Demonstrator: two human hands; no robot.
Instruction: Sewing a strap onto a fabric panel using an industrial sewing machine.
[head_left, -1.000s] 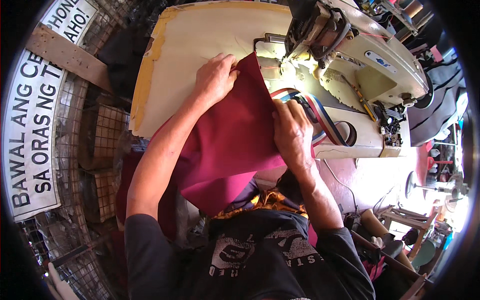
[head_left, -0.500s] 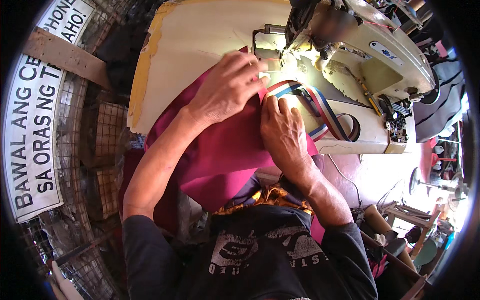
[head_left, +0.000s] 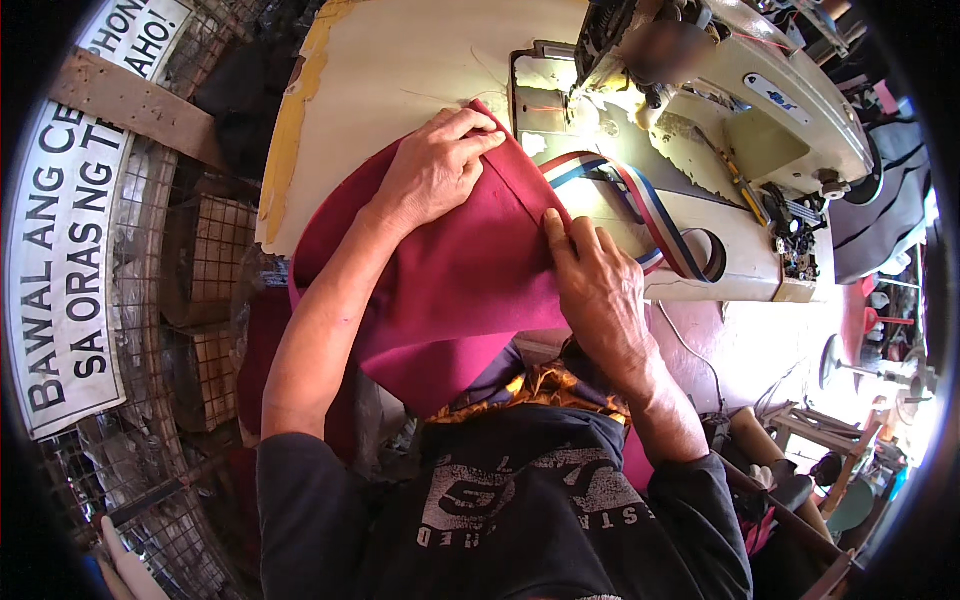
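A maroon piece of cloth (head_left: pixel 450 285) spreads over the near edge of the table and hangs down toward my lap. My left hand (head_left: pixel 436 172) is closed on it near its far corner, thumb and fingers at a folded edge. Farther down that same edge, my right hand (head_left: pixel 600 285) grips the cloth, its thumb lying on top. Just right of the cloth, a ribbon striped red, white and blue (head_left: pixel 640 205) loops on the table. The sewing machine (head_left: pixel 740 100) stands beyond, its lamp lit over the needle area; the cloth's corner is apart from the needle.
A pale worktable (head_left: pixel 380 70) with a worn yellow edge carries the machine. A yellow-handled tool (head_left: pixel 740 180) lies by the machine's base. Wire mesh crates (head_left: pixel 215 250) and a white sign (head_left: pixel 70 270) line the left. Another person's leg (head_left: pixel 760 445) shows at lower right.
Both hands have drawn the cloth back from the needle area, the left hand leftward and the right hand nearer and rightward. The folded edge now lies exposed between them.
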